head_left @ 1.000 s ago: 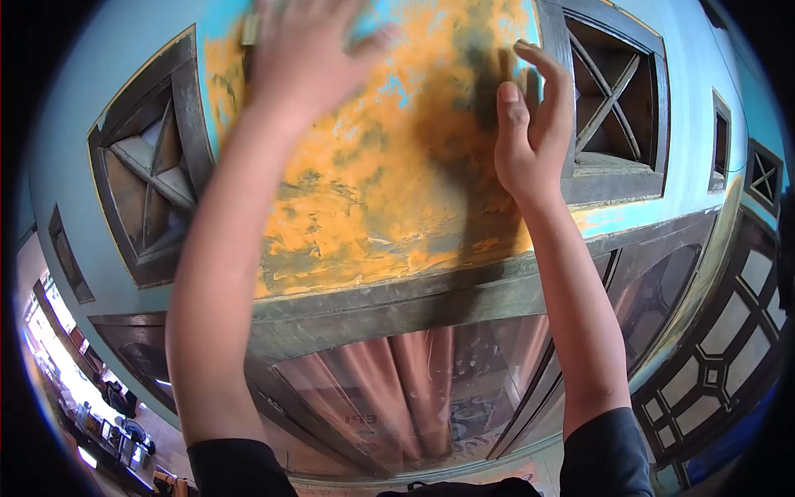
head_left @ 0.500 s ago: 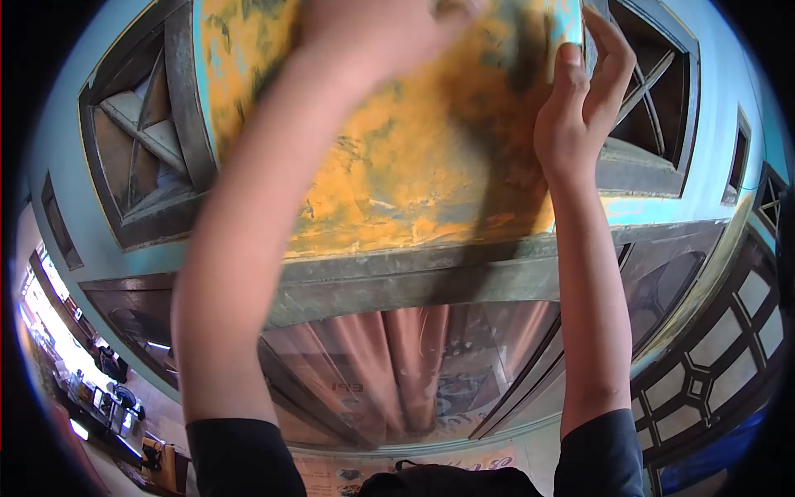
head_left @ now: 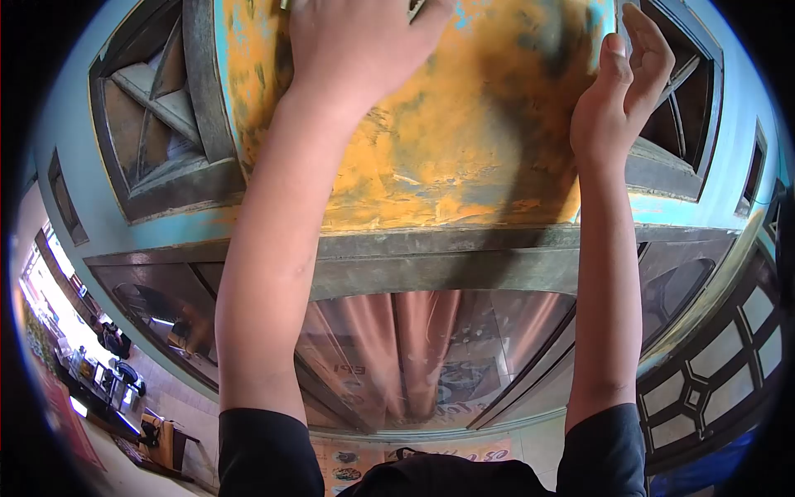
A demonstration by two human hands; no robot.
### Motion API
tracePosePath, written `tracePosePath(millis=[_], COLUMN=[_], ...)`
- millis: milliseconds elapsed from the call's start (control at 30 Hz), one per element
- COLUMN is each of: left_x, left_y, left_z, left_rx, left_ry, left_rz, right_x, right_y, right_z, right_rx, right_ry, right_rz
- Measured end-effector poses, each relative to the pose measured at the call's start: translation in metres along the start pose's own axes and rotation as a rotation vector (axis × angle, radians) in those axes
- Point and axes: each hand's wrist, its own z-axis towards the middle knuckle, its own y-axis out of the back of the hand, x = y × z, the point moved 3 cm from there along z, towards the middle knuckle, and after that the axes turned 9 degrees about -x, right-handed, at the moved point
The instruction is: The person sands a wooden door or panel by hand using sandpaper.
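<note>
A wall panel (head_left: 464, 149) with patchy yellow-orange filler, grey smears and turquoise paint spans the upper middle of the head view. Over its upper left part is my left hand (head_left: 364, 41), back of the hand towards me and fingers cut off by the frame's top. A pale edge shows past its left side and a small olive-dark bit beside the thumb; I cannot tell what object it holds. My right hand (head_left: 617, 103) is raised at the panel's right edge, thumb up and fingers apart, beside the right wooden vent frame (head_left: 671, 170), with nothing in it.
Another wooden vent frame (head_left: 149, 199) flanks the panel on the left. Below runs a dark wooden beam (head_left: 447, 269) above glass with reddish-brown curtains (head_left: 397, 348). A latticed door (head_left: 704, 373) stands at right; a cluttered table (head_left: 91, 381) shows far left.
My left hand has shifted left across the panel and is less blurred. The view has swung slightly, so the panel and vents sit further right. My right hand keeps its place at the panel's edge.
</note>
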Motion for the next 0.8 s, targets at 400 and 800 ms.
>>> tracePosePath(millis=[400,800], left_x=[0.016,0.022], left_y=[0.027,0.059], left_z=[-0.104,-0.206], left_rx=[0.07,0.319], left_ry=[-0.01,0.167], left_rz=[-0.076,-0.153], right_x=[-0.002,-0.002], right_y=[0.004,-0.003], right_z=[0.002,-0.003], right_rx=[0.084,0.134], right_ry=[0.138,0.06], right_rz=[-0.119,0.008])
